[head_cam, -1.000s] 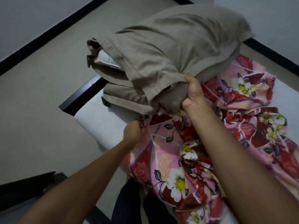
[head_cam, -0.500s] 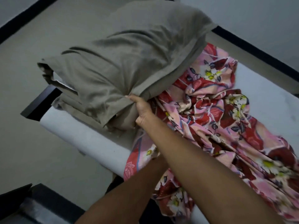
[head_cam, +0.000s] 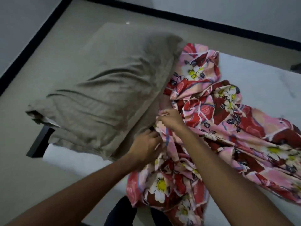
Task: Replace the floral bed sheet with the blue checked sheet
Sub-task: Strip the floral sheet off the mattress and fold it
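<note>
The pink and red floral sheet (head_cam: 228, 128) lies bunched in a heap across the white mattress (head_cam: 260, 79), and one end hangs over the near edge. My right hand (head_cam: 171, 119) pinches a fold of this sheet right beside the pillows. Just below it, my left hand (head_cam: 146, 145) grips the same sheet's edge where it meets the pillows. Two grey-brown pillows (head_cam: 105, 95) lie stacked at the mattress's left end. No blue checked sheet is in view.
A dark bed frame corner (head_cam: 37, 144) sticks out under the pillows at the left. Beige floor (head_cam: 24, 176) surrounds the bed, with a black skirting line along the walls. My dark trouser legs (head_cam: 120, 214) stand at the near edge.
The pillows, lifted by my right hand earlier, now lie flat on the mattress. My right hand has let them go and taken the floral sheet; my left hand has come up beside it.
</note>
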The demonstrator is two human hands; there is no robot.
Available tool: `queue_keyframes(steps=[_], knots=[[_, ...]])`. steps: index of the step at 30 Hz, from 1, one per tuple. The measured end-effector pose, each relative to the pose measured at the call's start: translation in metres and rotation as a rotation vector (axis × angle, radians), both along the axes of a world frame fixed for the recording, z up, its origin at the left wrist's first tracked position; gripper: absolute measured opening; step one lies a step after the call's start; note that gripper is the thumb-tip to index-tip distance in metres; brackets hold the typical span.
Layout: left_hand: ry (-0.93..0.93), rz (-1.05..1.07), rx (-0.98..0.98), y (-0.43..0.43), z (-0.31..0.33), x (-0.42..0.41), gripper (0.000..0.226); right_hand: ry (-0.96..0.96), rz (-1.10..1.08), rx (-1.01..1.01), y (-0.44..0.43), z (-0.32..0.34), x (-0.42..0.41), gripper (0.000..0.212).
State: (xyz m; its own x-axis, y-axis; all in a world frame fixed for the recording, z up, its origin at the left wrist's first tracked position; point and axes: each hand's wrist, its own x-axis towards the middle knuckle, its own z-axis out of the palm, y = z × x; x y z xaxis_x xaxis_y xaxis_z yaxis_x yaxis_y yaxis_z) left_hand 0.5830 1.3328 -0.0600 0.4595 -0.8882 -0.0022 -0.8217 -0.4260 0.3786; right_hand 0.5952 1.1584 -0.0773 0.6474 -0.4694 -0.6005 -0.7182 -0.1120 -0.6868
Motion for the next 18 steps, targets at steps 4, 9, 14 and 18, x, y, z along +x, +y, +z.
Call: queue_keyframes(steps=[4, 9, 14, 18], knots=[[-0.180, 0.032, 0.018, -0.038, 0.020, 0.083, 0.020, -0.073, -0.050, -0.046, -0.037, 0.009, 0.017, 0.025], [-0.352, 0.019, 0.095, -0.099, 0.040, 0.164, 0.030, -0.105, -0.027, -0.163, -0.063, 0.000, 0.052, 0.028], [-0.451, -0.117, 0.186, -0.166, 0.028, 0.249, 0.044, -0.123, -0.175, -0.189, -0.089, -0.028, 0.108, 0.033], [-0.475, -0.203, 0.227, -0.228, 0.025, 0.309, 0.054, -0.173, -0.415, -0.213, -0.123, -0.040, 0.153, 0.035]])
